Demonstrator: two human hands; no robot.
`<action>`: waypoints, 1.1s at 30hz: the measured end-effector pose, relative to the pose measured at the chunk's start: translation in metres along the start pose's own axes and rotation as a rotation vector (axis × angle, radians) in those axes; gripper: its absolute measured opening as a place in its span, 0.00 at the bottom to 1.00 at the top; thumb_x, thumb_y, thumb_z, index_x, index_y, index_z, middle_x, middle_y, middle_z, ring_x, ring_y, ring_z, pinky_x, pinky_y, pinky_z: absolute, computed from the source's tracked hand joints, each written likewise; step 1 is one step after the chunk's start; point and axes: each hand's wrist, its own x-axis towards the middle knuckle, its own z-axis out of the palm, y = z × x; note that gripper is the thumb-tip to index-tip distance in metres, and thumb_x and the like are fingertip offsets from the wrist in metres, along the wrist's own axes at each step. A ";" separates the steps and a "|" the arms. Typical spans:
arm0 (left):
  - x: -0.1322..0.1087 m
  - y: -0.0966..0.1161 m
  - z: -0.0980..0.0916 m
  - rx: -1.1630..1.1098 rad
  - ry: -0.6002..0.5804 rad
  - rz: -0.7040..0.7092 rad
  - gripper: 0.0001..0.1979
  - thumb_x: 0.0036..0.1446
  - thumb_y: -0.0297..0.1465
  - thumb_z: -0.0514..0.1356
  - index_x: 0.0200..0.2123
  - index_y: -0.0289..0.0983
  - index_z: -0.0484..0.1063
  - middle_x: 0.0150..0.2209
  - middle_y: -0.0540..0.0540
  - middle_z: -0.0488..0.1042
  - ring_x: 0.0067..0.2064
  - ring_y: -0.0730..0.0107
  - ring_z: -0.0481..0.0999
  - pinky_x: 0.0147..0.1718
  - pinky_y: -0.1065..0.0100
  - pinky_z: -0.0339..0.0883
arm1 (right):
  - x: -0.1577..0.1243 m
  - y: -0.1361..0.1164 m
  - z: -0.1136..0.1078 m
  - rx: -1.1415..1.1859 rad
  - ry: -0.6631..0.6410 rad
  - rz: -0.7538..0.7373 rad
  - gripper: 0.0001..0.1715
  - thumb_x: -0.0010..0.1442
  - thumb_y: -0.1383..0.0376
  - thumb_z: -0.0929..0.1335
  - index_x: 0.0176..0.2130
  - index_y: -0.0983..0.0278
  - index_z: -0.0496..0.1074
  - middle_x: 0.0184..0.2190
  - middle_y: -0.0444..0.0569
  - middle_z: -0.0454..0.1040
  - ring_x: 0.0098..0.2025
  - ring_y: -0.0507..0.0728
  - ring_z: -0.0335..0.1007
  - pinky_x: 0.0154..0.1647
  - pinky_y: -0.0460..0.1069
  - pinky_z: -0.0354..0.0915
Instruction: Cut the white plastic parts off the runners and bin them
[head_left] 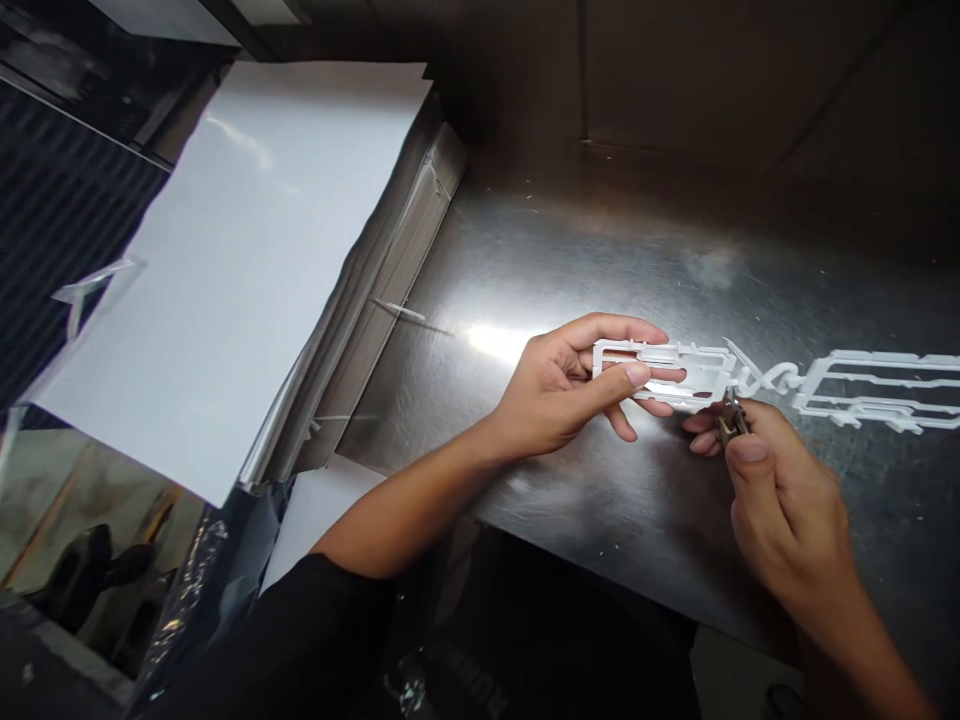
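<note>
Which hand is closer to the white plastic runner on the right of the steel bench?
Right hand: it is just below and left of the runner. The left hand is farther off to the left.

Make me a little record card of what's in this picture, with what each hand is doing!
Left hand: holds a white plastic frame
Right hand: grips small metal cutters, their tips at the frame's edge
Nearby piece: a longer white plastic piece, to the right of the hands
Work surface: a scratched steel table
Off to the left: a stack of white sheets
</note>
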 end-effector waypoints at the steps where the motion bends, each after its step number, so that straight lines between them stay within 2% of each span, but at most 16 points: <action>1: 0.001 -0.001 -0.001 0.002 -0.009 -0.003 0.22 0.73 0.43 0.77 0.61 0.39 0.81 0.51 0.41 0.91 0.45 0.54 0.95 0.30 0.72 0.85 | 0.000 0.000 0.000 -0.015 0.001 -0.011 0.23 0.93 0.47 0.64 0.56 0.57 0.80 0.47 0.45 0.83 0.44 0.60 0.84 0.40 0.53 0.72; 6: 0.002 -0.004 -0.003 -0.025 -0.049 0.023 0.21 0.73 0.42 0.77 0.61 0.38 0.80 0.51 0.41 0.91 0.47 0.54 0.95 0.30 0.73 0.85 | 0.001 0.000 0.001 -0.046 0.000 -0.053 0.25 0.94 0.46 0.62 0.50 0.56 0.78 0.48 0.41 0.83 0.43 0.57 0.82 0.41 0.52 0.71; 12: 0.000 -0.003 -0.002 0.014 -0.029 0.014 0.21 0.73 0.43 0.77 0.61 0.39 0.80 0.50 0.42 0.91 0.46 0.54 0.95 0.29 0.73 0.85 | 0.001 0.000 0.002 -0.076 0.011 -0.062 0.25 0.94 0.48 0.62 0.49 0.56 0.78 0.49 0.39 0.83 0.45 0.56 0.82 0.43 0.51 0.70; 18: -0.001 -0.005 -0.001 0.044 -0.020 0.019 0.22 0.73 0.45 0.76 0.61 0.39 0.80 0.51 0.42 0.91 0.45 0.54 0.95 0.29 0.73 0.85 | 0.002 -0.002 0.003 -0.090 0.010 -0.055 0.26 0.95 0.47 0.62 0.48 0.57 0.77 0.47 0.40 0.83 0.42 0.54 0.81 0.41 0.50 0.69; 26: -0.002 -0.006 -0.002 0.071 -0.023 0.009 0.22 0.74 0.45 0.76 0.62 0.41 0.80 0.52 0.42 0.91 0.45 0.56 0.94 0.28 0.74 0.84 | 0.001 -0.002 0.002 -0.115 0.010 -0.049 0.27 0.94 0.46 0.62 0.47 0.58 0.76 0.47 0.42 0.83 0.42 0.56 0.82 0.39 0.50 0.69; 33: -0.002 -0.006 0.000 0.071 -0.020 0.022 0.21 0.75 0.45 0.75 0.61 0.41 0.80 0.52 0.43 0.91 0.46 0.56 0.94 0.28 0.74 0.83 | 0.002 -0.003 0.001 -0.130 -0.009 -0.027 0.29 0.94 0.45 0.62 0.47 0.60 0.75 0.46 0.45 0.82 0.35 0.55 0.78 0.35 0.51 0.67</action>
